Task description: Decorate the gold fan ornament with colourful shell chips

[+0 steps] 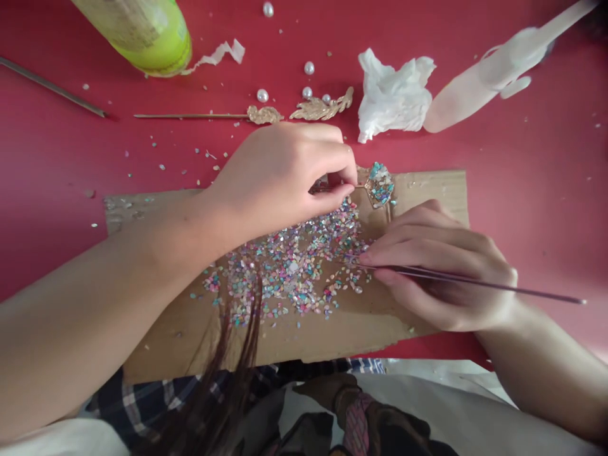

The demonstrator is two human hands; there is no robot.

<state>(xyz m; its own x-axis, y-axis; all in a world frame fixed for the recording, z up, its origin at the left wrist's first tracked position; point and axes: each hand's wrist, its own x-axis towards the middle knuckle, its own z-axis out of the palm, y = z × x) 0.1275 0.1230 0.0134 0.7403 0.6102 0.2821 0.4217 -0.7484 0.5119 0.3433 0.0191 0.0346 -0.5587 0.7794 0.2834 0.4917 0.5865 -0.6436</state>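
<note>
My left hand is closed in a pinch on the thin metal stem of a hairpin. The hairpin's fan-shaped head, outlined in metal and covered with blue, white and amber chips, sticks out to the right of my fingertips. Most of the stem is hidden by the hand. In my right hand are slim dark tweezers, their tips down at the right side of a spread of small multicoloured shell-like chips. Whether the tips grip a chip is too small to tell. The chips lie on a cardboard sheet.
Behind my hands on the red table lie a gold stick with a leaf-like end, a gold leaf piece, several pearls, crumpled tissue, a whitish glue bottle, a yellow-green bottle and a thin metal rod.
</note>
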